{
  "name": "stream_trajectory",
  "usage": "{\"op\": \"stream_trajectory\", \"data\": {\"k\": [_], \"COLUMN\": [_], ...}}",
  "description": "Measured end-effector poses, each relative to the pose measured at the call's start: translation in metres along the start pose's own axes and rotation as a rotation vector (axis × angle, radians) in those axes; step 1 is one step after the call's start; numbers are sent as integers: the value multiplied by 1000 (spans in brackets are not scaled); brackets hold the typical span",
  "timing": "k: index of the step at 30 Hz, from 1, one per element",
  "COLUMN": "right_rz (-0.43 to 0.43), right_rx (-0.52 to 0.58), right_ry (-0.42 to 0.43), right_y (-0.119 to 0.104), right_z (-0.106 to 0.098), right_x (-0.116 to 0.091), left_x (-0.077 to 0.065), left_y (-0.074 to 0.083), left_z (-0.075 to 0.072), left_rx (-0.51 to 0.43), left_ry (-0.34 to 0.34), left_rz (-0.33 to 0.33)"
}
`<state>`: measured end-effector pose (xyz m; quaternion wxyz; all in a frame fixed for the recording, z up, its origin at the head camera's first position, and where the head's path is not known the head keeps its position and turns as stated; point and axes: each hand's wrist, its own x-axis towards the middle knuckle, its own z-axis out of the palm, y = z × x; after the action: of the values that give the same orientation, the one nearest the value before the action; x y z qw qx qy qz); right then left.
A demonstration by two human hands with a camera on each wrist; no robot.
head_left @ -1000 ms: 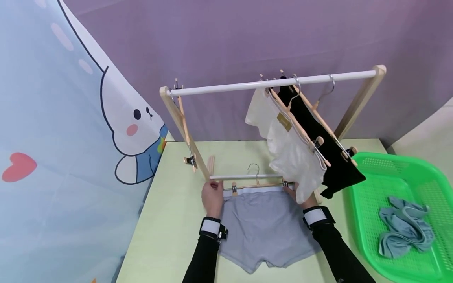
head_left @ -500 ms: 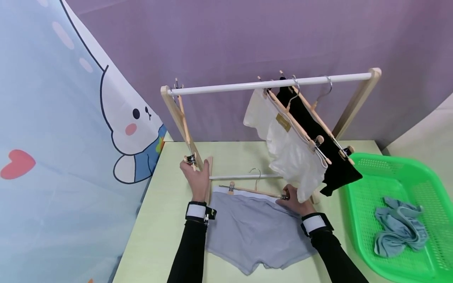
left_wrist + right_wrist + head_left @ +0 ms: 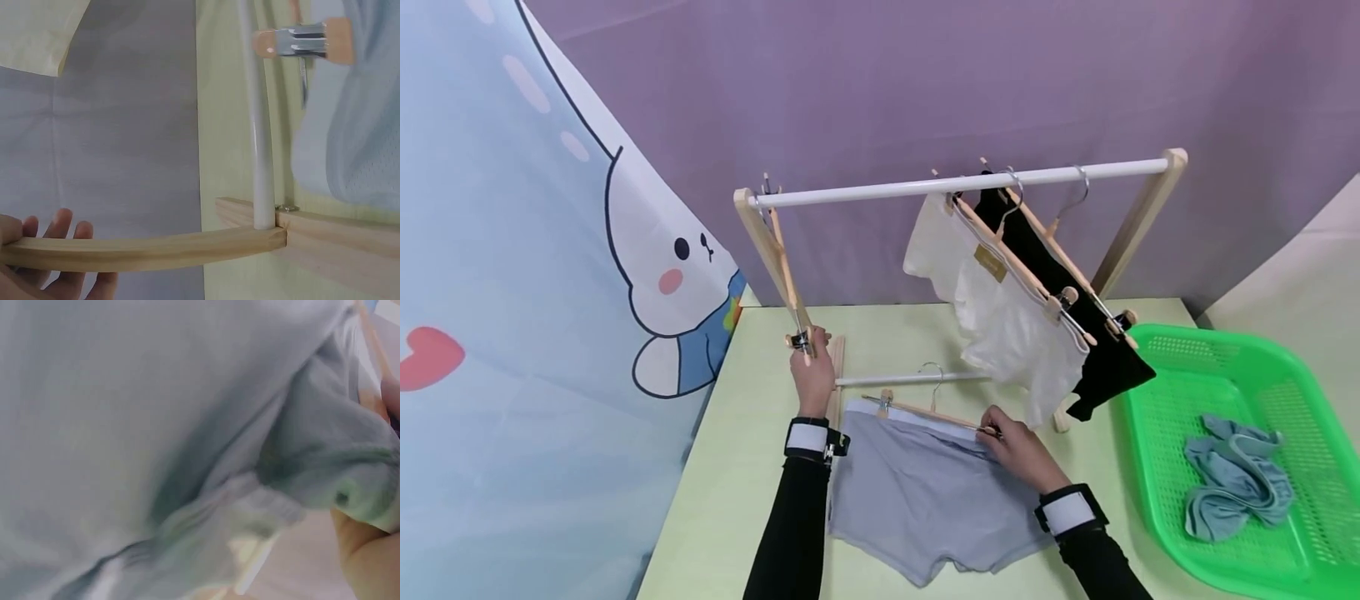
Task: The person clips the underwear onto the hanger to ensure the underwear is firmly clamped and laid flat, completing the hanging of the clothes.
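My left hand [image 3: 812, 379] is at the clothes rack's left wooden post [image 3: 766, 242], just below a bare clip hanger [image 3: 778, 258]. In the left wrist view, my fingers [image 3: 59, 225] wrap round that post [image 3: 156, 251]. With my right hand [image 3: 1022, 450] I pinch the right end of another clip hanger [image 3: 934, 416]. Grey-blue shorts [image 3: 932, 500] with a white waistband hang from its clips, spread out low in front of the rack. Folds of the shorts [image 3: 125, 412] fill most of the right wrist view and hide much of that hand.
A white garment [image 3: 992, 308] and a black one [image 3: 1105, 379] hang from the upper rail [image 3: 880, 191], towards the right. On the right is a green basket [image 3: 1138, 450] holding a crumpled blue-grey cloth [image 3: 1236, 479]. A lower rail [image 3: 895, 380] crosses behind the shorts.
My left hand has let go of the shorts' hanger and moved left to the rack's post. My right hand still holds the hanger's right end, now slightly lower and further left.
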<state>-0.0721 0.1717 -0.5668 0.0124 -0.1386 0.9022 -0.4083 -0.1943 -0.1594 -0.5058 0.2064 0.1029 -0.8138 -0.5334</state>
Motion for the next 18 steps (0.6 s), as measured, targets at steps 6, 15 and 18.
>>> {"op": "stream_trajectory", "data": {"k": [6,15,18], "right_rz": [-134,-356,-345], "right_rx": [-181,-268,-278], "right_ry": [188,464,500], "right_y": [-38,-70,-78], "right_z": [-6,-25,-31], "right_x": [-5,-1,-4], "left_x": [-1,-3,-4], "left_y": [0,3,3], "left_z": [-2,-2,0], "left_rx": [24,95,127], "left_ry": [-30,-11,-1], "left_rz": [18,13,-4]}}
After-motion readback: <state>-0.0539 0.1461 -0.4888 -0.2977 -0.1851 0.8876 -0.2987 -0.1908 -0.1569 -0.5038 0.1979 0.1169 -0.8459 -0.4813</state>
